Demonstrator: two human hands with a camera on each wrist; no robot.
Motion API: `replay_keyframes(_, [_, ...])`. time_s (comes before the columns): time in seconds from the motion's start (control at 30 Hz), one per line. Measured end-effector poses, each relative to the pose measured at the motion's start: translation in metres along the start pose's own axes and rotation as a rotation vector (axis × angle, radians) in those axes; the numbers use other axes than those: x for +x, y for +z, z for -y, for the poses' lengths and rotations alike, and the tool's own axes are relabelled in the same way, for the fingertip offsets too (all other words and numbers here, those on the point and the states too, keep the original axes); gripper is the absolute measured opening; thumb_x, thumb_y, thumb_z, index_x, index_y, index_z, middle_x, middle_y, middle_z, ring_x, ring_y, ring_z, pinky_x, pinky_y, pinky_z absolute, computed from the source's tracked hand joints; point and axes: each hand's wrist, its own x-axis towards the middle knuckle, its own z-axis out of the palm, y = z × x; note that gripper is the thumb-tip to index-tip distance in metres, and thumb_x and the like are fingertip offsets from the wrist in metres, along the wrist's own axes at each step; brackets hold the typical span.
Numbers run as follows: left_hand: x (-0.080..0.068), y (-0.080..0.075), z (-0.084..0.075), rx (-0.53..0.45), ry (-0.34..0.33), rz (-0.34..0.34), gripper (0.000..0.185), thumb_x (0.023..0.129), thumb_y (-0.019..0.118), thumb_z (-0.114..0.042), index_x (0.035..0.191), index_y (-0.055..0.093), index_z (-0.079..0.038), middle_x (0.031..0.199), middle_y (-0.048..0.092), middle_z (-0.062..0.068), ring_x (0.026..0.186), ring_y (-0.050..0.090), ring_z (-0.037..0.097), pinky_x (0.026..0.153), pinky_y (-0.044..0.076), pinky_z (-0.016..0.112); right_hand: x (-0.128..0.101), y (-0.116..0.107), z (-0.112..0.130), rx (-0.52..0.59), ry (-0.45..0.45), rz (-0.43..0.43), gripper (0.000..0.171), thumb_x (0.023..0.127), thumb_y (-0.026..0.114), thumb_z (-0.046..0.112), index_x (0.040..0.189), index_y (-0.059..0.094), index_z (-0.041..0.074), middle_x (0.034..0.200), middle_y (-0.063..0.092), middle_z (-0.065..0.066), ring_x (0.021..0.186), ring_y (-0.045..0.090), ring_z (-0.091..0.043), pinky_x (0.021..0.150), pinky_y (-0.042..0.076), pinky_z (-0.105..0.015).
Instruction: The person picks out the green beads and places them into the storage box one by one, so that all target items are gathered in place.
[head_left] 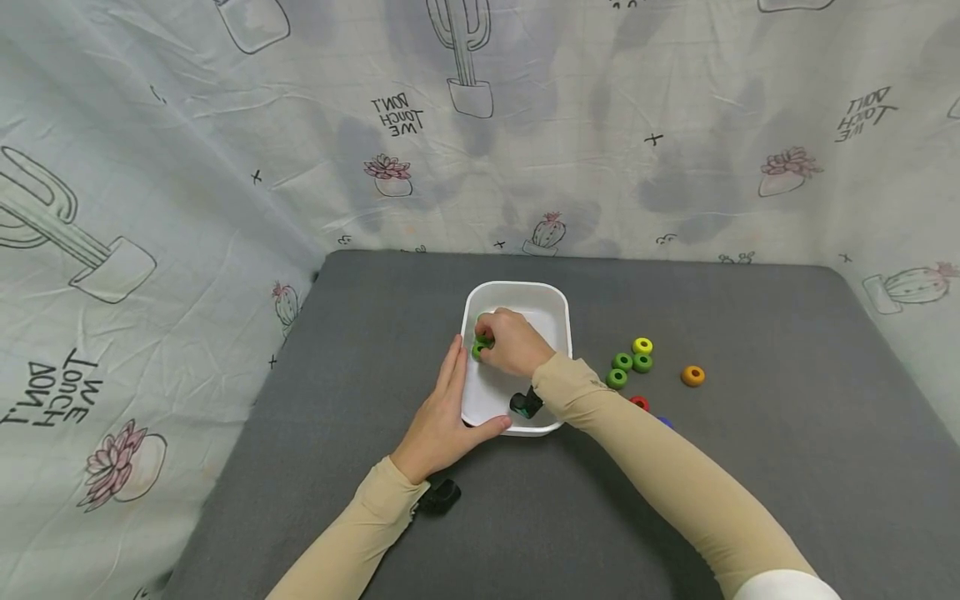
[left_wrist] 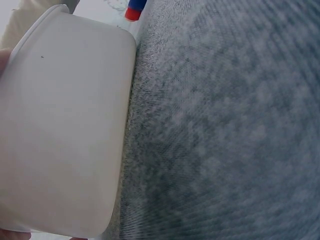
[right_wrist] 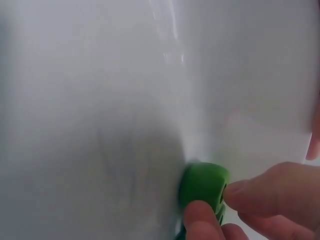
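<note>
Inside a white plastic container [head_left: 517,296], my right hand [head_left: 513,342] pinches a green bead [right_wrist: 202,185] between thumb and fingertips, low against the wall. More green beads [head_left: 477,351] lie beside those fingers, along the container's left side; they are partly hidden by the hand. My left hand [head_left: 438,429] rests its straight fingers along the container's left outer wall, with the thumb on the front rim. From the left wrist, the container's outer wall [left_wrist: 65,125] fills the left half of the view.
Right of the container lie several green beads [head_left: 622,361], a yellow bead [head_left: 642,345] and an orange bead [head_left: 693,376]. A red bead [head_left: 639,402] and a blue bead [head_left: 665,422] are partly covered by the right sleeve. A patterned curtain [head_left: 585,125] hangs behind the grey table [head_left: 360,333].
</note>
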Motion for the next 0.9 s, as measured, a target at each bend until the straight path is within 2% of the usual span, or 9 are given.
replay_keyframes(0.2, [0.000,0.001,0.000,0.002,0.003,-0.004,0.119,0.087,0.078,-0.057,0.168,0.007,-0.004,0.177,-0.001,0.006,0.152,0.038,0.032,0.110,0.046,0.055,0.000,0.001,0.001,-0.012,0.005,0.009,0.020,0.087,0.081,0.006,0.106,0.074,0.003,0.097,0.069,-0.011,0.088,0.062,-0.022,0.083,0.053,-0.038])
replay_keyframes(0.6, [0.000,0.001,0.000,0.008,-0.002,0.005,0.121,0.087,0.078,-0.059,0.168,0.006,-0.005,0.177,-0.005,0.000,0.152,0.038,0.032,0.109,0.047,0.055,-0.001,0.000,0.001,-0.007,0.012,-0.018,0.016,0.086,0.078,0.002,0.101,0.074,0.003,0.098,0.069,-0.013,0.087,0.062,-0.022,0.083,0.052,-0.039])
replay_keyframes(0.9, [0.000,0.000,-0.001,0.003,-0.024,0.014,0.120,0.088,0.075,-0.061,0.168,0.005,-0.008,0.175,-0.010,-0.011,0.151,0.039,0.032,0.107,0.047,0.056,-0.006,-0.011,0.004,0.043,0.028,-0.018,0.025,0.088,0.078,0.004,0.112,0.074,0.001,0.105,0.071,-0.016,0.095,0.065,-0.026,0.087,0.054,-0.041])
